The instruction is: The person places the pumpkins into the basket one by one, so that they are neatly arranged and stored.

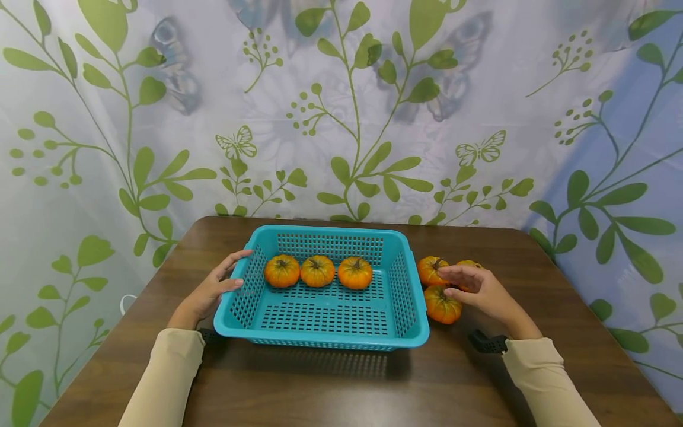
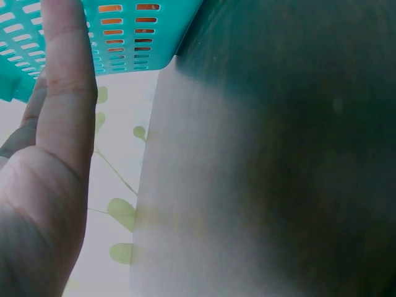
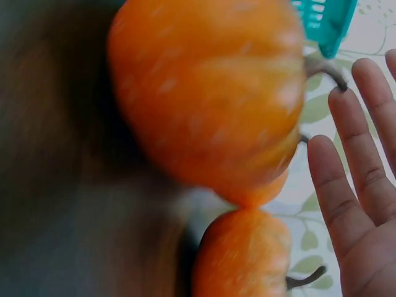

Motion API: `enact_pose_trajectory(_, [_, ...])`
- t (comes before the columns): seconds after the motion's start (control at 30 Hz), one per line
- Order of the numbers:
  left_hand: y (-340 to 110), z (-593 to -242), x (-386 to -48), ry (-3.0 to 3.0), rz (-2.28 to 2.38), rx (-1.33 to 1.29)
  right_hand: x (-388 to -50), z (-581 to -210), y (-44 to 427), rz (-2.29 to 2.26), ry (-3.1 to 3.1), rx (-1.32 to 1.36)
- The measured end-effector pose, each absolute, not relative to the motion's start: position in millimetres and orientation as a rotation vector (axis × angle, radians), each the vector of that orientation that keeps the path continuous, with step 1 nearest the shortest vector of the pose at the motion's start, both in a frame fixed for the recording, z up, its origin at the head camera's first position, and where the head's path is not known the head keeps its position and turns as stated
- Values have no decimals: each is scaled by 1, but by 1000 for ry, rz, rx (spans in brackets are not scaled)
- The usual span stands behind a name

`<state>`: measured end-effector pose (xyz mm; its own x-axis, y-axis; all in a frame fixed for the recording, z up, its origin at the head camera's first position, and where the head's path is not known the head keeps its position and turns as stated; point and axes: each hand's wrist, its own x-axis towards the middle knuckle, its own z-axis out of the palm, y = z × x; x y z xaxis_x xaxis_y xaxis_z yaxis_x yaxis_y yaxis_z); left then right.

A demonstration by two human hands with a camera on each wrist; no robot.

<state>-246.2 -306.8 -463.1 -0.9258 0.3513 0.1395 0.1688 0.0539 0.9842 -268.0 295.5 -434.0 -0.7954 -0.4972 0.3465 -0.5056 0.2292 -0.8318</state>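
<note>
A turquoise plastic basket point(image 1: 320, 341) stands on the table with three small orange pumpkins in a row inside: one on the left point(image 1: 281, 271), one in the middle point(image 1: 317, 271) and one on the right point(image 1: 354, 273). At its left rim is my left hand point(image 1: 210, 292), fingers fairly straight and touching the edge. My right hand point(image 1: 482, 293) hovers over three more pumpkins beside the basket: a front one point(image 1: 443, 306), a back one point(image 1: 430, 270) and one partly hidden behind the hand point(image 1: 469, 264). In the right wrist view its fingers point(image 3: 352, 133) are spread, holding nothing.
The brown wooden table point(image 1: 320, 391) ends against a pale curtain point(image 1: 299, 148) printed with green leaves and butterflies. A white cable loop point(image 1: 124, 303) shows beyond the table's left edge. Dark straps sit at both wrists.
</note>
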Motion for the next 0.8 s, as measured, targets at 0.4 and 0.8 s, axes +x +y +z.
enact_pose_trajectory(0.4, [-309, -466, -249, 2171, 1991, 532, -266, -443, 312, 1497, -2654, 1001])
enact_pose_trajectory(0.8, [-308, -467, -249, 2154, 2008, 542, -264, -449, 322, 1578, -2806, 913])
